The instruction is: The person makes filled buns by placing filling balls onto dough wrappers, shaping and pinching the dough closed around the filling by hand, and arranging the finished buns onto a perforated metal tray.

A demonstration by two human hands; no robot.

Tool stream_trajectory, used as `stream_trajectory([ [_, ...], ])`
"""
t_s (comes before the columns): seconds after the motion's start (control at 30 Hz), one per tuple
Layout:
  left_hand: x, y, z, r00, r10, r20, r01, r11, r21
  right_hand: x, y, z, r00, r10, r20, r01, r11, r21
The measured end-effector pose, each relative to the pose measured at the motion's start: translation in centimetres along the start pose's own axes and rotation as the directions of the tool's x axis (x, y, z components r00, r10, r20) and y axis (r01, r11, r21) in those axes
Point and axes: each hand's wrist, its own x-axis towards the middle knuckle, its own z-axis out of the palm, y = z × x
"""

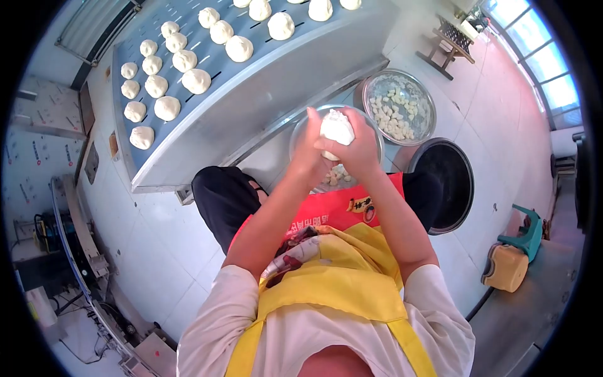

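Note:
Both of my hands are wrapped around one lump of white dough (337, 128), rough and floury on top. My left hand (309, 151) cups its left side, thumb pointing up. My right hand (359, 149) closes on it from the right, with a thumb across its lower front. Right below the hands is a round metal bowl (380, 141), mostly hidden by them, with small pale pieces (339, 176) in it. Several rounded dough balls (196, 81) sit in rows on a slotted blue-grey tray (217, 63) at the upper left.
A second metal basin (431, 119) holds many small pale chunks (394, 116). A dark round tub (453, 188) stands by my right knee. Farther right are a yellow stool (506, 267) and a green stool (531, 232). A wooden stool (447, 47) stands at the back on the tiled floor.

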Motion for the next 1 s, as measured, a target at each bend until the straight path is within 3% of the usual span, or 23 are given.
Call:
stream_trajectory([
  [0.03, 0.0, -0.2, -0.8, 0.996, 0.01, 0.09, -0.014, 0.999, 0.038, -0.1, -0.2, -0.2, 0.997, 0.048, 0.063, -0.059, 0.979, 0.197],
  [0.1, 0.2, 0.8, -2.3, 0.967, -0.124, 0.222, 0.097, 0.987, 0.128, 0.0, -1.0, -0.8, 0.972, 0.097, 0.215, -0.201, 0.815, 0.543],
  [0.17, 0.1, 0.4, -2.3, 0.975, -0.114, 0.189, 0.087, 0.986, 0.142, 0.0, -1.4, -0.8, 0.949, 0.229, 0.215, -0.302, 0.854, 0.423],
  [0.2, -0.1, -0.2, -1.2, 0.995, -0.032, 0.092, 0.021, 0.993, 0.114, 0.0, -1.5, -0.7, 0.933, 0.292, 0.209, -0.351, 0.863, 0.363],
  [0.23, -0.1, -0.4, -0.5, 0.999, 0.052, -0.007, -0.051, 0.994, 0.096, 0.0, -1.6, -0.5, 0.967, 0.224, 0.122, -0.241, 0.959, 0.147],
  [0.33, 0.2, -0.3, -1.3, 0.993, 0.035, 0.111, -0.033, 0.999, -0.016, -0.1, -0.6, -0.1, 0.998, -0.008, 0.068, 0.008, 1.0, 0.003],
  [0.37, 0.1, 0.1, -2.0, 0.991, -0.081, 0.103, 0.085, 0.996, -0.03, -0.3, -0.7, -0.3, 0.99, 0.051, 0.13, -0.071, 0.985, 0.155],
  [0.43, 0.0, 0.1, -1.7, 0.996, -0.025, 0.08, 0.015, 0.993, 0.117, -0.5, -1.5, -0.6, 0.953, 0.135, 0.272, -0.245, 0.871, 0.426],
  [0.47, -0.1, 0.0, -1.6, 0.998, 0.006, 0.069, -0.019, 0.982, 0.19, -0.7, -1.3, -0.4, 0.962, 0.161, 0.22, -0.228, 0.917, 0.327],
  [0.5, 0.2, -0.5, -1.5, 0.999, 0.038, -0.015, -0.035, 0.984, 0.172, -0.9, -1.0, 0.0, 0.971, 0.178, 0.162, -0.212, 0.951, 0.224],
  [0.53, 0.4, -0.4, -1.6, 1.0, 0.028, 0.01, -0.029, 0.996, 0.081, -0.6, -0.8, 0.3, 0.978, 0.182, 0.102, -0.193, 0.974, 0.118],
  [0.6, 0.3, -0.5, -1.7, 0.998, -0.003, 0.063, 0.01, 0.995, -0.097, -0.4, -0.9, 0.1, 0.993, 0.035, 0.115, -0.041, 0.998, 0.051],
  [0.63, 0.2, -0.5, -1.9, 0.995, -0.04, 0.088, 0.047, 0.996, -0.077, -0.5, -1.0, 0.0, 0.991, -0.035, 0.126, 0.033, 0.999, 0.016],
  [0.7, 0.2, 0.1, -2.4, 0.985, -0.096, 0.14, 0.102, 0.994, -0.036, -0.8, -1.1, -0.4, 0.969, 0.096, 0.227, -0.157, 0.95, 0.27],
  [0.73, 0.3, 0.0, -2.2, 0.993, -0.056, 0.102, 0.057, 0.998, -0.009, -0.9, -1.1, -0.4, 0.946, 0.146, 0.29, -0.255, 0.889, 0.382],
  [0.8, 0.4, -0.8, -1.8, 0.999, 0.026, 0.022, -0.027, 0.999, 0.046, -1.2, -0.9, 0.1, 0.98, 0.131, 0.147, -0.148, 0.983, 0.11],
  [0.83, 0.3, -0.5, -1.8, 0.998, 0.0, 0.062, 0.001, 1.0, -0.018, -1.0, -0.8, 0.3, 0.992, 0.1, 0.074, -0.097, 0.995, -0.035],
  [0.93, 0.6, -0.6, -2.4, 0.985, 0.006, 0.174, -0.008, 1.0, 0.009, -1.0, -1.2, -0.1, 0.994, 0.009, 0.113, -0.004, 0.999, -0.043],
  [1.0, 0.5, -0.5, -2.3, 0.993, -0.015, 0.117, 0.0, 0.992, 0.128, -0.9, -1.3, -0.4, 0.979, 0.111, 0.174, -0.137, 0.979, 0.148],
])
